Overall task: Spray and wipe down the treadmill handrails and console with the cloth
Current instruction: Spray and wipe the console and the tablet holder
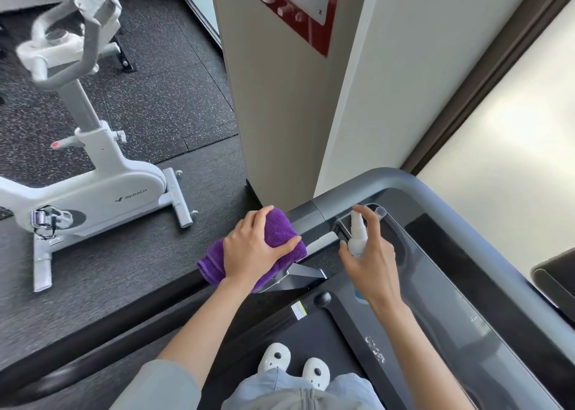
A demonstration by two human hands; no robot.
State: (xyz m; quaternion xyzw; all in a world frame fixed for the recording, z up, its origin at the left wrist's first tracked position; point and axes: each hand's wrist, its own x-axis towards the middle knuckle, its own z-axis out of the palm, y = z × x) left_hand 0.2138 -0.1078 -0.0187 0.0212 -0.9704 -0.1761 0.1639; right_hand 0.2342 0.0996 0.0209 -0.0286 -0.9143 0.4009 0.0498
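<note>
My left hand [253, 249] grips a folded purple cloth [281, 227], wrapped over the left treadmill handrail [102, 325] close to where it meets the console. My right hand [373, 259] holds a small white spray bottle [357, 232] upright over the left end of the dark glossy console [441, 272], with one finger above the nozzle. A grey front rail [404, 181] curves around the far side of the console. The running deck lies below the console.
A white exercise bike [93, 189] stands on the speckled rubber floor to the left. A cream pillar [280, 105] with a red poster rises just beyond the handrail. My white shoes [295, 366] stand on the treadmill belt. A frosted window is at right.
</note>
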